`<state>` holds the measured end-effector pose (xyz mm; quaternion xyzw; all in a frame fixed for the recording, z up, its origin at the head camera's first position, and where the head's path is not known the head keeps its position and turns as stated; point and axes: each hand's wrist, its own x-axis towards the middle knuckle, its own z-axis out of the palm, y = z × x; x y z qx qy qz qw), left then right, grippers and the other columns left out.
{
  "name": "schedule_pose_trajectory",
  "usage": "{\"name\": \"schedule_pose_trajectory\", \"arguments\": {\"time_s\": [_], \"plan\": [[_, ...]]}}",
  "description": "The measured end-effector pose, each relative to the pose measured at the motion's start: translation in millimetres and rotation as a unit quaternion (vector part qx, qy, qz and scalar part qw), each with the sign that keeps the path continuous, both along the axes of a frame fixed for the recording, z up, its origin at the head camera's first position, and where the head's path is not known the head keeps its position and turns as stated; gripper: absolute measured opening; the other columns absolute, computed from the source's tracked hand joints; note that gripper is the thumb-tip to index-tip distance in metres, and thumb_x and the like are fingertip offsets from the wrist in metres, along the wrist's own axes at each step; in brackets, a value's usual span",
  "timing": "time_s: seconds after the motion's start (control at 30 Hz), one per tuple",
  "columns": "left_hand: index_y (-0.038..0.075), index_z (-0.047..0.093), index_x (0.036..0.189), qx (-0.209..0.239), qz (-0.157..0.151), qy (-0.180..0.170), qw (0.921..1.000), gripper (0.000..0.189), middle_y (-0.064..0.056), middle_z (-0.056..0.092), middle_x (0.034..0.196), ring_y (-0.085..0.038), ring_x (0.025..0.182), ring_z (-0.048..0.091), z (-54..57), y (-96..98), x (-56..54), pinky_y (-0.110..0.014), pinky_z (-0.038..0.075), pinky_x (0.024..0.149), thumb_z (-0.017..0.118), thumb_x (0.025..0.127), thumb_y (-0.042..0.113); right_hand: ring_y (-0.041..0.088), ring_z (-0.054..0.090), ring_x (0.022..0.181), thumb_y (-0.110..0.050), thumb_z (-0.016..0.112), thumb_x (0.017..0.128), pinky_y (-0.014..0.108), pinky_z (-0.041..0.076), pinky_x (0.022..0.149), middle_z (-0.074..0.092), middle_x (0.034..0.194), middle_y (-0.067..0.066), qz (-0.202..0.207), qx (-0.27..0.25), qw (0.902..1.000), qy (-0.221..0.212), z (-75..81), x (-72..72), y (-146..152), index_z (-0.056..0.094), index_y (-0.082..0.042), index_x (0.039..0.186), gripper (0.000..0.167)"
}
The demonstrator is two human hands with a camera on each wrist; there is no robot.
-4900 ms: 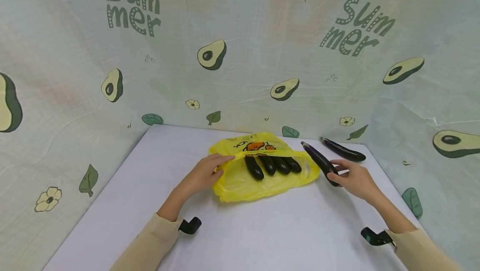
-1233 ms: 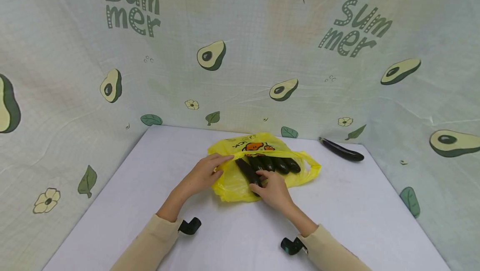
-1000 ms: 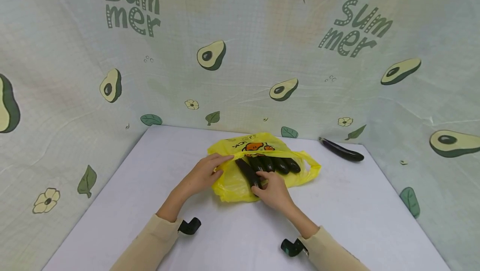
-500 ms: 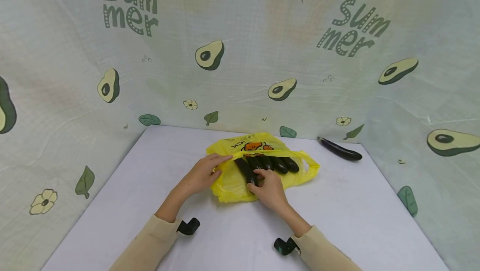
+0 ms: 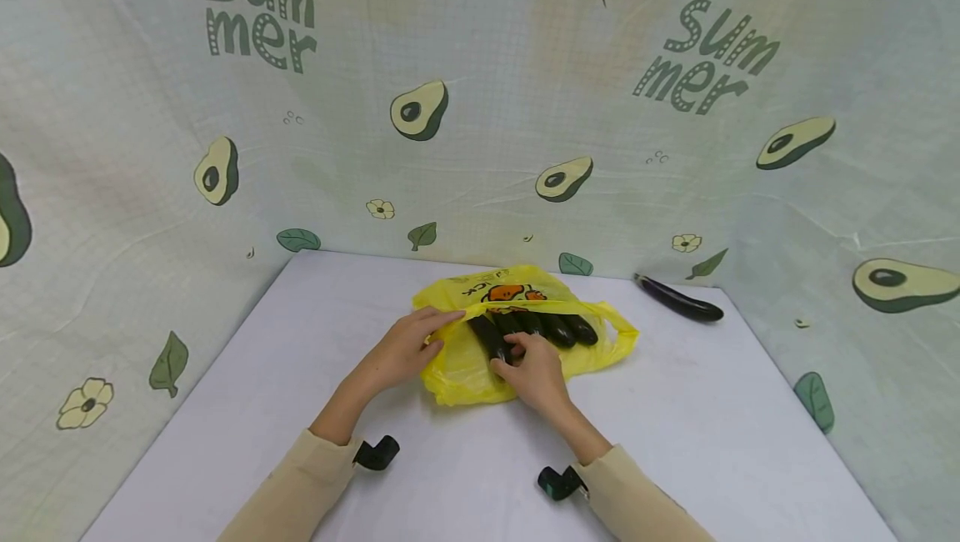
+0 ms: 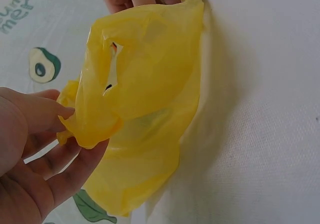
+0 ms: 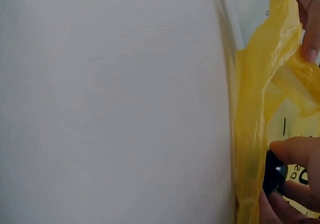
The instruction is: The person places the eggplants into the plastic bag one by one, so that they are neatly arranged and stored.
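Observation:
A yellow plastic bag (image 5: 468, 379) lies on the table with its mouth facing me. My left hand (image 5: 405, 348) pinches the bag's upper edge at the left, thumb and fingers on the film, as the left wrist view shows on the bag (image 6: 150, 79). Inside the mouth, my right hand (image 5: 538, 371) grips the near end of the leftmost eggplant (image 5: 487, 335). In the right wrist view, thumb and fingers surround the rounded end of this eggplant (image 7: 274, 173). Several other dark eggplants (image 5: 558, 330) lie side by side in the bag, their far ends hidden under the upper film.
One more eggplant (image 5: 678, 300) lies at the table's far right corner. The white table (image 5: 450, 484) is walled by a printed cloth (image 5: 480, 50) behind and at both sides. A black wrist camera (image 5: 378, 452) sits at the left sleeve, another black camera (image 5: 558, 484) at the right.
My right hand has carried an eggplant from right of the bag into its mouth, left of the others. Over the last second it slid slightly deeper. My left hand kept its place.

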<state>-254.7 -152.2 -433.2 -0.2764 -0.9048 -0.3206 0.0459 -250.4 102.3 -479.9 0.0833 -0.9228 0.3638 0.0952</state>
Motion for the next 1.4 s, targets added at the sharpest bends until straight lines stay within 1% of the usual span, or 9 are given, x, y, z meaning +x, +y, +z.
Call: {"name": "schedule_pose_trajectory", "arguments": {"time_s": [0.4, 0.7, 0.9, 1.07, 1.4], "plan": [[0.019, 0.058, 0.155, 0.002, -0.002, 0.006, 1.0, 0.057, -0.007, 0.067, 0.133, -0.019, 0.101, 0.06, 0.4, 0.1, 0.0, -0.036, 0.053, 0.085, 0.067, 0.102, 0.0, 0.018, 0.057, 0.082, -0.025, 0.09, 0.086, 0.036, 0.052, 0.075, 0.067, 0.097, 0.006, -0.02, -0.002, 0.9998, 0.003, -0.6, -6.8, -7.2, 0.077, -0.004, 0.122, 0.043], [0.018, 0.057, 0.155, 0.005, -0.005, 0.005, 1.0, 0.058, -0.008, 0.066, 0.135, -0.02, 0.105, 0.062, 0.0, -0.6, -0.1, -0.037, 0.054, 0.086, 0.067, 0.102, -0.001, 0.017, 0.058, 0.08, -0.025, 0.089, 0.087, 0.036, 0.052, 0.073, 0.068, 0.094, 0.006, -0.024, -0.004, 0.9994, 0.023, -4.5, -11.9, -11.5, 0.078, -0.005, 0.12, 0.04], [0.018, 0.057, 0.155, 0.007, -0.005, 0.004, 1.0, 0.058, -0.009, 0.066, 0.135, -0.02, 0.106, 0.062, -0.7, -1.0, -0.1, -0.037, 0.054, 0.087, 0.067, 0.101, -0.001, 0.018, 0.058, 0.082, -0.026, 0.089, 0.087, 0.035, 0.051, 0.073, 0.067, 0.093, 0.006, -0.027, -0.006, 0.9993, 0.026, -5.8, -14.0, -13.1, 0.079, -0.005, 0.12, 0.04], [0.019, 0.058, 0.155, 0.006, -0.005, 0.005, 1.0, 0.058, -0.008, 0.066, 0.134, -0.021, 0.105, 0.062, -0.9, -1.1, -0.2, -0.037, 0.054, 0.087, 0.067, 0.101, -0.001, 0.019, 0.059, 0.084, -0.026, 0.089, 0.087, 0.036, 0.052, 0.074, 0.067, 0.094, 0.007, -0.03, -0.011, 0.9992, 0.023, -5.1, -14.2, -13.5, 0.079, -0.005, 0.12, 0.041], [0.018, 0.057, 0.155, 0.005, -0.007, 0.007, 0.9999, 0.058, -0.008, 0.066, 0.132, -0.019, 0.101, 0.06, -0.4, -1.6, 0.1, -0.036, 0.053, 0.084, 0.068, 0.101, -0.001, 0.017, 0.058, 0.082, -0.028, 0.088, 0.088, 0.036, 0.052, 0.074, 0.068, 0.096, 0.006, -0.023, -0.007, 0.9995, 0.019, -3.9, -11.3, -9.4, 0.078, -0.006, 0.122, 0.042]]}}
